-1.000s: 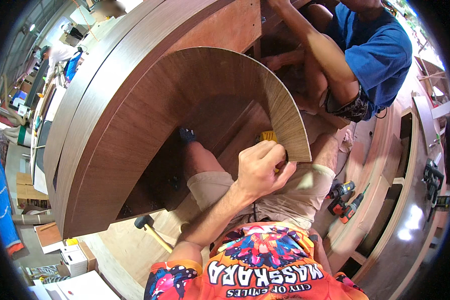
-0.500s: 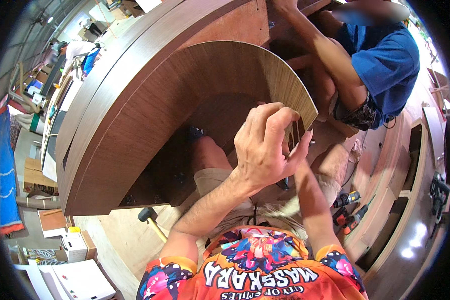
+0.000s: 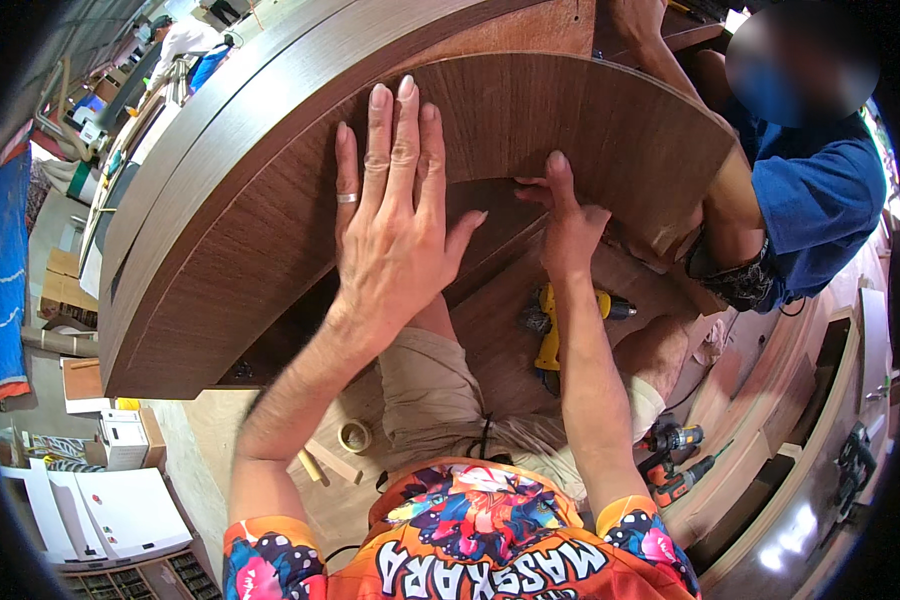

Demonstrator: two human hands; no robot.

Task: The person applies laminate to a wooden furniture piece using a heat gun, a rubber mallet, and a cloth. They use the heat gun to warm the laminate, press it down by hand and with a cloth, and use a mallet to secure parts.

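Note:
A thin, dark brown wood-grain sheet (image 3: 635,125) curves along the inside of a large rounded wooden piece (image 3: 185,190). Flat on its face, fingers stretched and a ring on one of them, lies my left hand (image 3: 390,225). My right hand (image 3: 575,225) is at the sheet's lower edge, its thumb on the face and its other fingers partly hidden at the edge. The sheet's right end reaches a co-worker's arm (image 3: 730,195). Another hand of that person (image 3: 638,18) rests near the top of the wooden piece.
Between my legs lies a yellow drill (image 3: 550,345). More power drills (image 3: 675,465) are on the right, beside long wooden parts (image 3: 770,460). A tape roll (image 3: 354,435) and a wooden handle (image 3: 312,466) lie at lower left. The co-worker in a blue shirt (image 3: 820,200) crouches at right.
The sheet's free end has swung outward to the right, its lighter back turned from view. My left hand has gone from that end to flat on the face; my right hand has come up to the edge.

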